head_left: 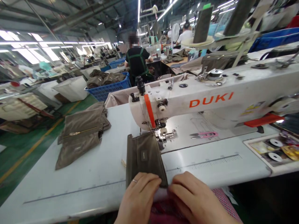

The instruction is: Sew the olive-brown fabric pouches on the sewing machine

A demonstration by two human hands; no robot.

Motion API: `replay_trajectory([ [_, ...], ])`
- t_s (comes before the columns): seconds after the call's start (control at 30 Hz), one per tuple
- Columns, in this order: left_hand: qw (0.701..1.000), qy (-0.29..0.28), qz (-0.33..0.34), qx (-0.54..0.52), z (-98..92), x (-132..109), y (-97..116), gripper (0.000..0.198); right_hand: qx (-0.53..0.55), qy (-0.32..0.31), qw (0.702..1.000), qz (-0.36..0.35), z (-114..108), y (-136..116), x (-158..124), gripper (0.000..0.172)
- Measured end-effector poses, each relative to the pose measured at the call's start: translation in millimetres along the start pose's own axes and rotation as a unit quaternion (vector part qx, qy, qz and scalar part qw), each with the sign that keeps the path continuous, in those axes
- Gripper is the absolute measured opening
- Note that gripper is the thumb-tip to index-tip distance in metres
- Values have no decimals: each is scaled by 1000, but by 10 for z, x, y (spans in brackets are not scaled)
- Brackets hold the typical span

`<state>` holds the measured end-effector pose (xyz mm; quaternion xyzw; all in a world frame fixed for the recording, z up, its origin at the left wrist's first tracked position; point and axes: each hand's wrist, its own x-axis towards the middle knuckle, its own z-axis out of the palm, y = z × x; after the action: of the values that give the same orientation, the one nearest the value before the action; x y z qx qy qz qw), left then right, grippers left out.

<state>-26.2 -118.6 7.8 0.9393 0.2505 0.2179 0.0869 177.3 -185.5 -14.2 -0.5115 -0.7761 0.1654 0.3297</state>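
- The olive fabric piece (144, 157) lies flat on the table at the centre of my view, its far edge under the presser foot (164, 133) and its near edge at 6 o'clock under my fingertips; a small dark label sits on its middle.
- I see the table (98, 174), pale and broad, running from 8 o'clock to 3 o'clock, with a printed ruler strip along its near edge.
- The sewing machine (210, 99), white with orange "DUKI" lettering, stretches from the centre out to 3 o'clock; an orange strip runs down its head just above the needle.
- A stack of olive pieces (80, 133), one showing a zipper, rests on the table at 9 o'clock, well apart from the piece being worked.
- A blue basket (109, 88) heaped with more olive fabric stands beyond the table at 11 o'clock.
- A person in a dark top (136, 60) stands at 12 o'clock, back turned, at another bench.
- My left hand (139, 199), ring on one finger, lies at 6 o'clock with fingers flat on the near left corner of the fabric, pressing rather than gripping.
- My right hand (193, 199) sits just beside it, fingertips pinching the near right corner.
- A tray of bobbins (273, 149) sits at 3 o'clock on the table's edge.
- Pink thread snips (205, 134) lie on the machine bed, near the foot at 2 o'clock.
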Motion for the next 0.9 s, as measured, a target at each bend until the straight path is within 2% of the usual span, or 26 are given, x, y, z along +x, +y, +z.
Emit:
replay_trajectory([
  [0.07, 1000, 4, -5, 17, -6, 2, 23, 32, -29, 50, 997, -45, 63, 29, 24, 22],
  [0.17, 1000, -2, -28, 6, -12, 27, 62, 29, -55, 89, 992, -71, 131, 55, 66, 26],
  [0.33, 995, -25, -88, -49, -10, 80, 70, 21, -76, 65, 991, -92, 150, 78, 98, 21],
  [0.47, 997, -19, -74, -6, 12, 81, 59, 21, -103, 66, 986, -113, 164, 96, 116, 17],
  [0.53, 998, 6, -58, -6, -19, 78, 64, 20, -106, 65, 984, -127, 168, 106, 114, 16],
  [0.63, 995, 85, -58, -18, -103, 90, 77, 18, -93, 59, 984, -142, 156, 117, 99, 12],
  [0.7, 994, 107, -37, -1, -128, 103, 77, 19, -85, 63, 984, -142, 138, 117, 96, 12],
  [0.8, 998, 45, 26, 26, -76, 102, 59, 25, -80, 73, 983, -150, 105, 106, 120, 18],
  [0.9, 999, 2, 40, 29, 7, 78, 38, 33, -75, 67, 982, -158, 73, 97, 144, 19],
])
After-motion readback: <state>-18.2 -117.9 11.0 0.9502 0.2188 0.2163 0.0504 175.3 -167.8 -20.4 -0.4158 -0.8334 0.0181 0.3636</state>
